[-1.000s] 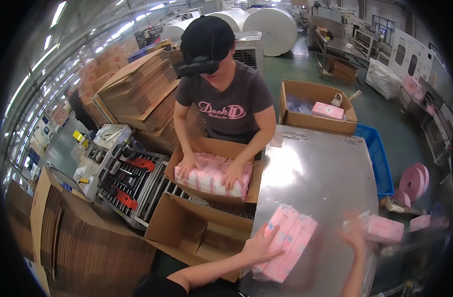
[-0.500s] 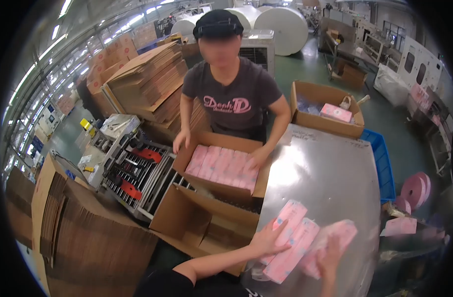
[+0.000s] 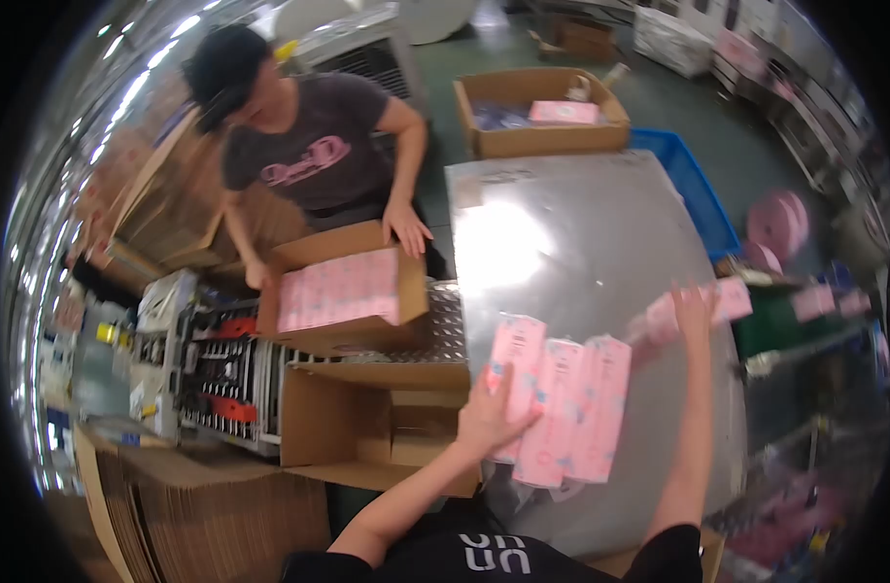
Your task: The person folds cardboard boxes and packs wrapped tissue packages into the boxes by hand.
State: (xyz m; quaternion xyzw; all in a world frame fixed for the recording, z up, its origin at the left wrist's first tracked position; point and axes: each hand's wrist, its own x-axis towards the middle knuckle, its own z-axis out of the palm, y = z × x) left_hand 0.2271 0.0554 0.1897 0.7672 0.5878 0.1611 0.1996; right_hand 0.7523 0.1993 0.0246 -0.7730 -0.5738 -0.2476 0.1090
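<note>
Three pink packs (image 3: pixel 552 413) under and right of left hand (image 3: pixel 494 418), its fingers spread on the leftmost. Right hand (image 3: pixel 693 306) over pink pack (image 3: pixel 733 300); grip blurred, can't tell. Slack hold could skew row on metal table (image 3: pixel 600 233) below.

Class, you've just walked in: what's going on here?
The person's left hand is on the leftmost of several long, pink, plastic-wrapped packs side by side on a grey metal table. The right hand is on another pink pack at the table's right edge. Ahead, a co-worker's hands are at an open brown cardboard box holding pink packs; another such box stands open nearer.
</note>
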